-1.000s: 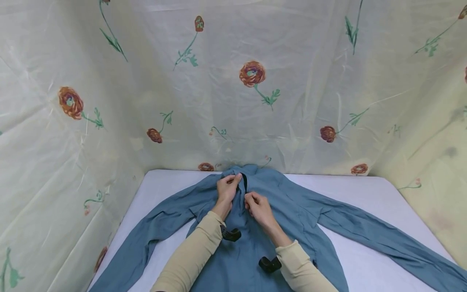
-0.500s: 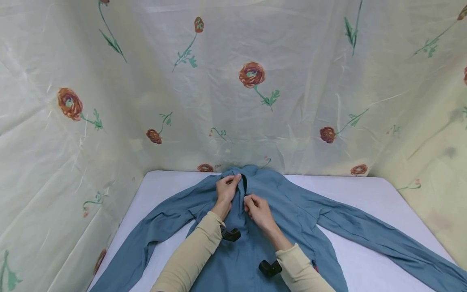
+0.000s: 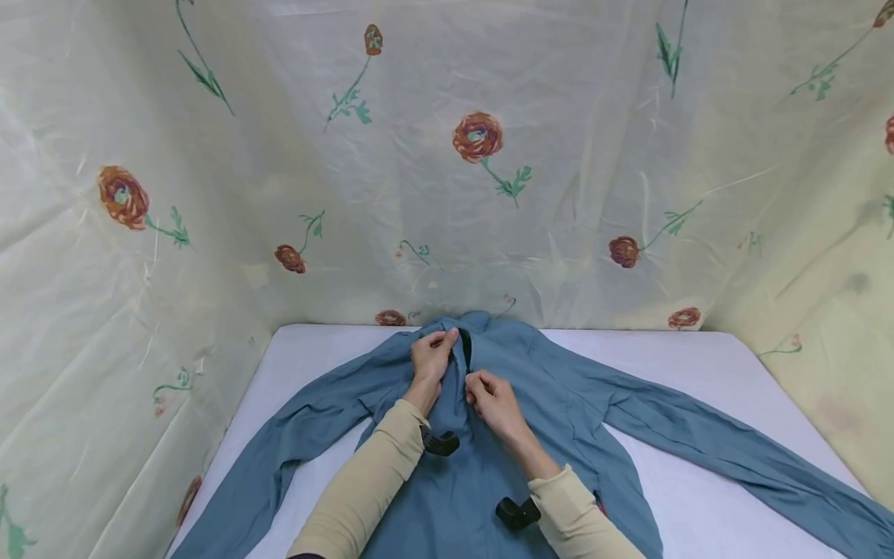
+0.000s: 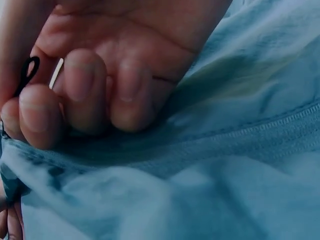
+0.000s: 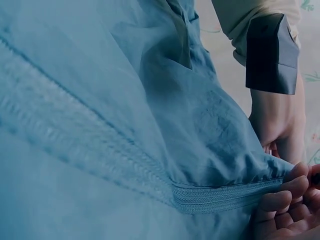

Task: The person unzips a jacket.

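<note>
A blue zip-up jacket [image 3: 433, 497] lies front up on the table with its sleeves spread. Near the collar, my left hand [image 3: 429, 361] pinches the jacket's front edge beside a narrow dark opening. A little lower, my right hand [image 3: 492, 400] has curled fingers at the zipper, pinching its pull. In the left wrist view, a black cord loop [image 4: 30, 72] sticks out between the thumb and fingers of my right hand [image 4: 95, 85]. The zipper [image 5: 225, 196] is closed below that hand. The pull's body is hidden by the fingers.
The table [image 3: 649, 357] has a pale cover. A flower-patterned curtain [image 3: 559, 194] hangs close behind it and along both sides. Black wrist cameras [image 3: 517, 512] sit over the jacket front. A pocket slit [image 3: 599, 503] with red shows beside the right sleeve cuff.
My right hand has slid very slightly down the jacket front, and the dark opening above it looks a little longer. My left hand keeps its hold near the collar. The head view shifts slightly.
</note>
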The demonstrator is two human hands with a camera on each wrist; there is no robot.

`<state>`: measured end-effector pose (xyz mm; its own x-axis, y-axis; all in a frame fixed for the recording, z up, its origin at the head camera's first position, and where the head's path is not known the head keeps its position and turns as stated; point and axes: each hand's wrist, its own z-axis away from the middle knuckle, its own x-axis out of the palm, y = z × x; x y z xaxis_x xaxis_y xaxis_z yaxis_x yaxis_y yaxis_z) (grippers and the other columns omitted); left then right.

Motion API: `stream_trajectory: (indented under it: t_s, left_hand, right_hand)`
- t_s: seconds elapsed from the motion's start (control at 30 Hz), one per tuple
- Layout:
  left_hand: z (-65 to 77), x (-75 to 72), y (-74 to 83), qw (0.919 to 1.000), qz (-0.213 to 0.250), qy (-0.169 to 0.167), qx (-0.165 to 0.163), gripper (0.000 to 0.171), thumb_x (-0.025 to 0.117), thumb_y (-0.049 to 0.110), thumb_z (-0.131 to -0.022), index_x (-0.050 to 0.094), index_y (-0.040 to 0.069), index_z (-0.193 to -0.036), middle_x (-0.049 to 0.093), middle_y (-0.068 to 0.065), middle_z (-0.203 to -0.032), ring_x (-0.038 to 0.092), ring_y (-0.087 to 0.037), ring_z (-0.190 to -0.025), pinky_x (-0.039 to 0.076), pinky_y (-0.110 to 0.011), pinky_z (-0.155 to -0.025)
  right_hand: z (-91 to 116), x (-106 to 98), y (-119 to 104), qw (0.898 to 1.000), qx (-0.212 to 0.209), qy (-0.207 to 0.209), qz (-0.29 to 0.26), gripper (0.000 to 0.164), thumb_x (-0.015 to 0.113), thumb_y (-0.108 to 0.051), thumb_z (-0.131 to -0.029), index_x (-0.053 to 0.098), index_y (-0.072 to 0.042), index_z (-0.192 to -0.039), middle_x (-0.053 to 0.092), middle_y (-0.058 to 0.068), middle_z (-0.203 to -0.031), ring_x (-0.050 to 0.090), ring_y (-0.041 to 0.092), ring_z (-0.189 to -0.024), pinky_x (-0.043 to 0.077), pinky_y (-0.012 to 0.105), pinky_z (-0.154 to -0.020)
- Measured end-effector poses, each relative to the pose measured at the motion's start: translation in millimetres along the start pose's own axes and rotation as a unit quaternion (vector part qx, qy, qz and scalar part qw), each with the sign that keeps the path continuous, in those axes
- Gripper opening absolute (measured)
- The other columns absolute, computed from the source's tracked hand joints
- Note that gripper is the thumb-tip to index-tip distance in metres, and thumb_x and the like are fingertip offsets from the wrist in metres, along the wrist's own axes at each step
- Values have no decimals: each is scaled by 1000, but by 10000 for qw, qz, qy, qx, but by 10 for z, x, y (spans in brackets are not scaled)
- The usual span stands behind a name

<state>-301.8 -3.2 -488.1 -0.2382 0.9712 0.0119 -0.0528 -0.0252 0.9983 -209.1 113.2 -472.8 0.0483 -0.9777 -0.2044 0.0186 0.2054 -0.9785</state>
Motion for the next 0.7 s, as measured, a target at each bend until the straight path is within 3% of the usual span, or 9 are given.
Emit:
stream_trajectory:
  t_s: [0.7]
  left_hand:
    - [-43, -28, -29, 9998, -47, 88, -157, 28, 69, 35, -87, 75, 10, -97, 71, -8, -96, 63, -19, -86, 51, -34, -82]
  right_hand:
    - [111, 12, -57, 9998, -83, -123, -142, 33, 46, -23, -101, 57, 4, -86, 53, 13, -70, 36, 11, -48, 33, 25, -47]
